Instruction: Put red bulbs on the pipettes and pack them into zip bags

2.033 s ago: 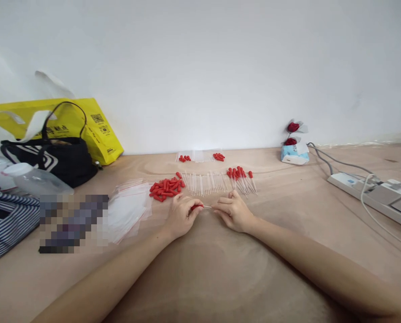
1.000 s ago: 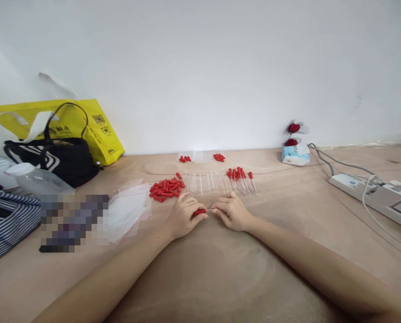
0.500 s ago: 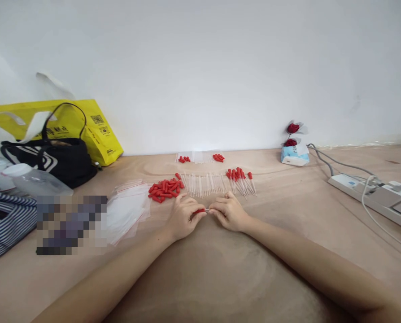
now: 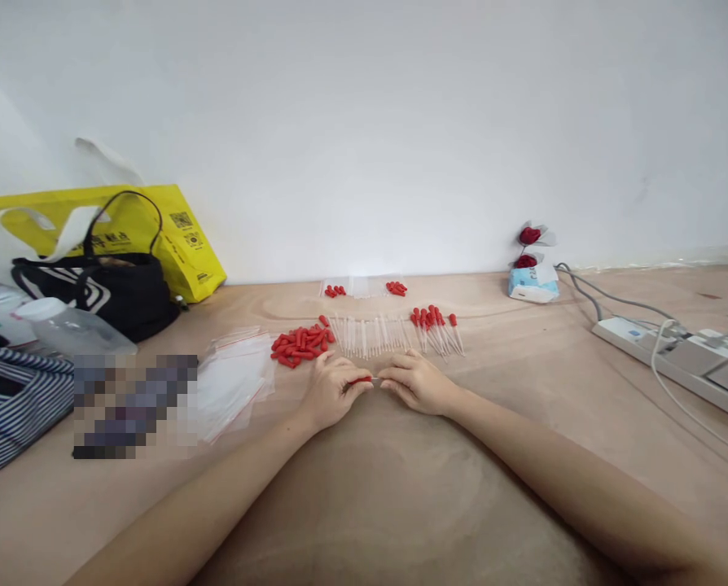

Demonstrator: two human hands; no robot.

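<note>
Between the finger and thumb of my left hand (image 4: 332, 392) is a red rubber dropper bulb (image 4: 362, 379). My right hand (image 4: 420, 385) is closed around a thin clear dropper tube (image 4: 376, 378), mostly hidden by the fingers. One end of the tube meets the bulb; how deep it sits I cannot make out. Just beyond my hands lies a row of clear dropper tubes (image 4: 373, 335). A heap of loose red bulbs (image 4: 300, 345) is left of that row. To its right lie several droppers with red bulbs on them (image 4: 436, 325).
By the wall lies a clear bag (image 4: 360, 286) with red bulbs. Zip bags (image 4: 230, 387) are stacked at left, near a striped bag (image 4: 15, 415), a bottle (image 4: 76, 325), a black bag (image 4: 129, 297) and a yellow bag (image 4: 196, 252). At right are a tissue pack (image 4: 532, 285) and a power strip (image 4: 638, 346).
My hands stay together, still pinching the bulb and tube; less of the red bulb shows at my left fingertips. The whole view has shifted slightly.
</note>
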